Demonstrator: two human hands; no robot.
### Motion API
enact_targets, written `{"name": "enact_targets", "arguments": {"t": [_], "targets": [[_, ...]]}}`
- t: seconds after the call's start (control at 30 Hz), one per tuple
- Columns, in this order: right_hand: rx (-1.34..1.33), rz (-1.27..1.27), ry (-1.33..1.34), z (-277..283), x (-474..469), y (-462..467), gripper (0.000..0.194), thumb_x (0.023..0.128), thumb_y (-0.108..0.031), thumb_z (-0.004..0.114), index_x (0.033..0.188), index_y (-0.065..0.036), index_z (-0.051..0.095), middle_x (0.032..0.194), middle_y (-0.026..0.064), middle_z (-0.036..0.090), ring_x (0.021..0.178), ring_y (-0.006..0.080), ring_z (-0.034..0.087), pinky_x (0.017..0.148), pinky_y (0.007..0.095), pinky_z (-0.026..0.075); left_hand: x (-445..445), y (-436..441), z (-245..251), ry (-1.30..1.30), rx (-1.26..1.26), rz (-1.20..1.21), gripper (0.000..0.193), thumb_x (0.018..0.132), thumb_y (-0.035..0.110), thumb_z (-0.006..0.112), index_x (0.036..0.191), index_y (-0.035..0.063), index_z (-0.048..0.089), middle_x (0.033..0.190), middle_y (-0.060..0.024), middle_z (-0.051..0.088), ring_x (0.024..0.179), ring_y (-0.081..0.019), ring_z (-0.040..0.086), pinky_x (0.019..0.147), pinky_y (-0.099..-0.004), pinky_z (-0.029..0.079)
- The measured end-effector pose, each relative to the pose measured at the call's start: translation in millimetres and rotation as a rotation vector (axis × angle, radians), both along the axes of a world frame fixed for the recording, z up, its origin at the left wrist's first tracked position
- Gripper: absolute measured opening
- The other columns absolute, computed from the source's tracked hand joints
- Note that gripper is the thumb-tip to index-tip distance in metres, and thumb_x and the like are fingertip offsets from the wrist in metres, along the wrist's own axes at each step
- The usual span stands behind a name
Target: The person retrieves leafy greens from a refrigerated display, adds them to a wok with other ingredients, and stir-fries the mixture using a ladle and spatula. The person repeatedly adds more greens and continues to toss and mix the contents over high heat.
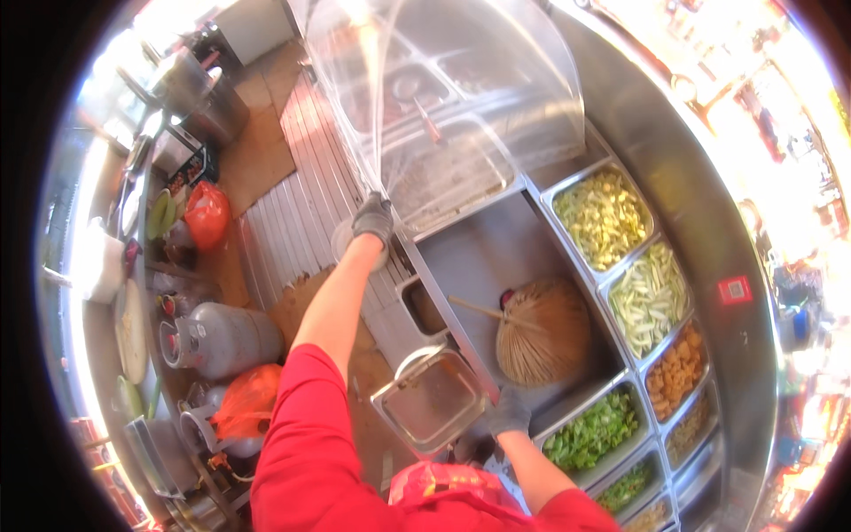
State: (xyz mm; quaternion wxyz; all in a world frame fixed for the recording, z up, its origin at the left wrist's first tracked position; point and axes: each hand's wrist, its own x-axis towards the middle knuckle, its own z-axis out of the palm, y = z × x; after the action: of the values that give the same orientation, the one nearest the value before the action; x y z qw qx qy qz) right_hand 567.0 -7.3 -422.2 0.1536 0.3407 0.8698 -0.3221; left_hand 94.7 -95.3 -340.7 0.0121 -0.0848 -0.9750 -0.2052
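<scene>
My left hand [373, 219], in a dark grey glove, grips the gathered edge of a clear plastic sheet [532, 73]. The sheet spreads over metal pans at the far end of the steel counter [665, 166]. Beneath that hand, a pale round container [344, 239] is partly hidden. My right hand [510, 412], also gloved, is at the counter's near edge by the corner of an open well; its fingers are blurred. A round palm-leaf fan [544, 336] with a stick handle lies in the well. Left of my right hand is a rectangular metal pan [432, 399].
Along the right stand pans of chopped yellow-green vegetables [604, 216], pale strips [648, 299], orange-brown chunks [675, 372] and leafy greens [592, 429]. On the left are a gas cylinder [226, 339], red plastic bags [207, 216] and stockpots [213, 110]. Cardboard [256, 143] covers parts of the slatted floor [312, 173].
</scene>
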Motion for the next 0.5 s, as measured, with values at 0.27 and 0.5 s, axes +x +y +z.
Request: {"name": "enact_targets", "arguments": {"t": [0.27, 0.5], "targets": [[0.038, 0.013, -0.100, -20, -19, 10, 0.042, 0.090, -0.046, 0.055, 0.111, -0.010, 0.053, 0.107, 0.0175, 0.063, 0.098, 0.0380, 0.063, 0.083, 0.0498, 0.051, 6, -15, -42, 0.051, 0.138, 0.038, 0.035, 0.090, 0.035, 0.060, 0.105, 0.0035, 0.062, 0.104, -0.0212, 0.067, 0.100, -0.0373, 0.064, 0.088, -0.0435, 0.048], [0.091, -0.004, 0.146, -31, -24, 19, 0.042, 0.088, -0.043, 0.058, 0.112, -0.008, 0.059, 0.104, 0.0164, 0.063, 0.098, 0.0349, 0.062, 0.084, 0.0473, 0.049, 152, -20, -47, 0.017, 0.232, -0.033, 0.013, 0.089, 0.015, 0.060, 0.095, 0.0037, 0.062, 0.094, -0.0181, 0.066, 0.089, -0.0375, 0.062, 0.081, -0.0449, 0.049]]}}
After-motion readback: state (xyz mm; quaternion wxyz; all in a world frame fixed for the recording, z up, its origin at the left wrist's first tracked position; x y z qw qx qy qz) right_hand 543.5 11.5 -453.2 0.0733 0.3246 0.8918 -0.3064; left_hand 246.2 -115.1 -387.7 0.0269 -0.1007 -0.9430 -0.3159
